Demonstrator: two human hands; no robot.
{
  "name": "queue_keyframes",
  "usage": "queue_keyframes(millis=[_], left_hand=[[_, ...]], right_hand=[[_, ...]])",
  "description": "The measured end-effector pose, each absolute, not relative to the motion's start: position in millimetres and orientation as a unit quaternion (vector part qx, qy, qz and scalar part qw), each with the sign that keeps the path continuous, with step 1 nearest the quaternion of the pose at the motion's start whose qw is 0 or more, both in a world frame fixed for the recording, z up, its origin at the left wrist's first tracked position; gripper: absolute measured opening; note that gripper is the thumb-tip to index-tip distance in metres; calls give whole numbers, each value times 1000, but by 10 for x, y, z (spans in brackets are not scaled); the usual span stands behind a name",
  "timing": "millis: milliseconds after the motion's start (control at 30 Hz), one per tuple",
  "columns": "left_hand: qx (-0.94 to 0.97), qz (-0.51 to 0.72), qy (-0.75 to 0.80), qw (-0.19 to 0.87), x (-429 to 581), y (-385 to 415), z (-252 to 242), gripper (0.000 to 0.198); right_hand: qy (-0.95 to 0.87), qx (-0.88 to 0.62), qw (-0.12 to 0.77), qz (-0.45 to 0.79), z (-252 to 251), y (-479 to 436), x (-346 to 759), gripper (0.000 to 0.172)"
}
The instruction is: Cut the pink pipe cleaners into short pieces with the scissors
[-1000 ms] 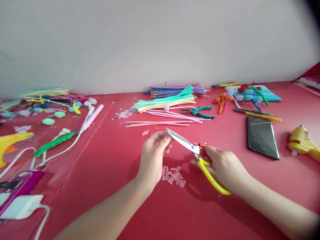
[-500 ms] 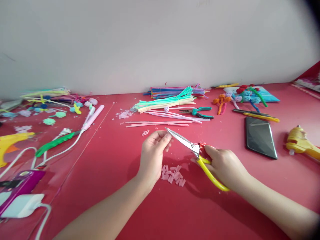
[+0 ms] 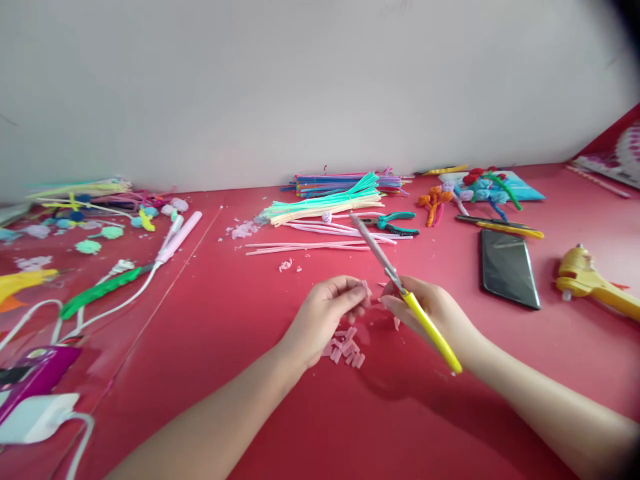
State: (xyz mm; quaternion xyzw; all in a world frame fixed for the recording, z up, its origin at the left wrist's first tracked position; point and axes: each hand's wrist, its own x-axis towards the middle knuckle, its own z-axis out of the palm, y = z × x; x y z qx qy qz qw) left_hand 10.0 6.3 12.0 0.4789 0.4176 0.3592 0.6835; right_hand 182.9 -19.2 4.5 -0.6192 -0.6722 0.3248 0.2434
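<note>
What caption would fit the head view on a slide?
Left hand pinches a pink piece, right hand holds yellow-handled scissors, cut pink bits on red table.

Phone (image 3: 507, 267) right of scissors (image 3: 375, 250)

The scissors (image 3: 383, 263) have bright metal blades, yellow plastic handles — the red tabletop (image 3: 240, 333) looks smooth and glossy.

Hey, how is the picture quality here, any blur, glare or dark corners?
Head view: soft, even light, with faint shadows under both forearms on the red table; the scissors look slightly motion-blurred at the blades; the phone screen shows pale glare; the top right corner is vignetted dark; the edges bow.
</note>
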Motion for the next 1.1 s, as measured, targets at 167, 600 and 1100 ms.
queue_keyframes(millis=[167,600,1100], left_hand=[[484,254,412,729,125,1,165,21],[542,238,446,671,143,-94,127,26],[440,500,444,600,10,152,98,10]], right_hand=[[-609,-563,314,462,155,-213,1794,18],[-617,-590,286,436,131,-254,1758,16],[-760,-637,94,87,-125,-214,1889,28]])
